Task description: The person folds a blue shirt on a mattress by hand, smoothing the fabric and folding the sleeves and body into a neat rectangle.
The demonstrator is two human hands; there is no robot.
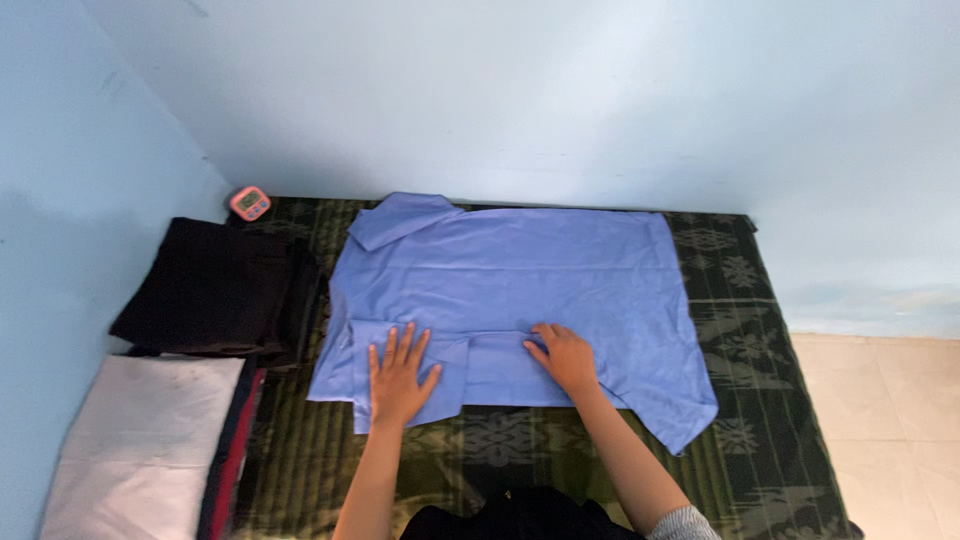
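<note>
A blue short-sleeved shirt (520, 280) lies spread flat on a dark green patterned mat (740, 330). Its near sleeve is folded inward across the body. My left hand (398, 375) rests flat, fingers spread, on the folded sleeve at the shirt's near left. My right hand (565, 358) presses on the same folded edge, nearer the middle, fingers slightly curled on the cloth. Neither hand grips anything.
A stack of black folded clothes (215, 290) sits left of the shirt. A white folded cloth (140, 450) lies nearer me at the left. A small pink timer (249, 203) stands in the far left corner. Pale blue walls bound the mat; tiled floor (890, 420) is at right.
</note>
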